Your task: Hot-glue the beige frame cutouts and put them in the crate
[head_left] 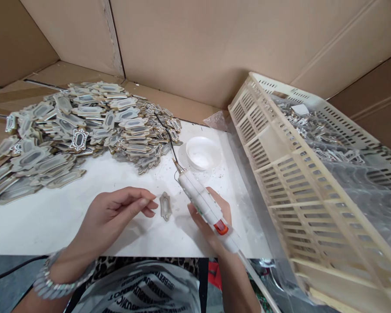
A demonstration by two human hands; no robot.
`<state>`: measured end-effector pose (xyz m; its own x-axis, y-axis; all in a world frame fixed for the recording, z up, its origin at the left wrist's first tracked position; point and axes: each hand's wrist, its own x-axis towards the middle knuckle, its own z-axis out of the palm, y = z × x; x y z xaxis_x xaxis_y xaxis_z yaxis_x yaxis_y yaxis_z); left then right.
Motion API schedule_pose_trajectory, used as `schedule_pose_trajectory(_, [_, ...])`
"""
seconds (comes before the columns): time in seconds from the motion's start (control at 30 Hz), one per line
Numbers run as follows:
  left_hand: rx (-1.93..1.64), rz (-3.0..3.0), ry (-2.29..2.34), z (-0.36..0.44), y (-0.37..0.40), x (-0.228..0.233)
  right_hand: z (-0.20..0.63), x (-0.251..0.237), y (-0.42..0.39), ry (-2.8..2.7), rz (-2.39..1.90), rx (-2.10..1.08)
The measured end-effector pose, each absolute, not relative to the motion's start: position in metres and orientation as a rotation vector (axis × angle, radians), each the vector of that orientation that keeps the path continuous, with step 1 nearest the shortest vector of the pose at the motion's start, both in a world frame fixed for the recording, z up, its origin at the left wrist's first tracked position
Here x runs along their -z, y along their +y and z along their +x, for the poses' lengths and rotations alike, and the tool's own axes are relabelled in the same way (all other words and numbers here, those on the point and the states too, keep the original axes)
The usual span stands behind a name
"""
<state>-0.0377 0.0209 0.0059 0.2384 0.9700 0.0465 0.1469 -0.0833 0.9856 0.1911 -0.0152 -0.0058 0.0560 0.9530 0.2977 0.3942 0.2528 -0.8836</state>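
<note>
1. Small plaque (165,206) lies flat on the white table (84,195), between both hands.
2. Left hand (117,213) hovers beside it, fingers loosely curled, holding nothing.
3. Right hand (211,221) grips a white glue gun (203,202), nozzle pointing away.

free: bare white table (52,217) near front | blocked: plaque pile (78,130) left-rear, bowl (203,153) centre, crate (313,182) right
</note>
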Motion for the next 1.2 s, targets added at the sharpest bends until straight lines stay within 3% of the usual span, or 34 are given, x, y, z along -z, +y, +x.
schedule_pose_trajectory(1.0, [-1.149, 1.733, 1.115, -0.0453, 0.0127, -0.0100, 0.1911, 0.0058, -0.0158, -1.501, -1.326, -0.723])
schedule_pose_trajectory(1.2, [-1.039, 1.709, 1.104, -0.0457, 0.0120, -0.0136, 0.1911, 0.0063, -0.0146, -1.527, -1.302, -0.691])
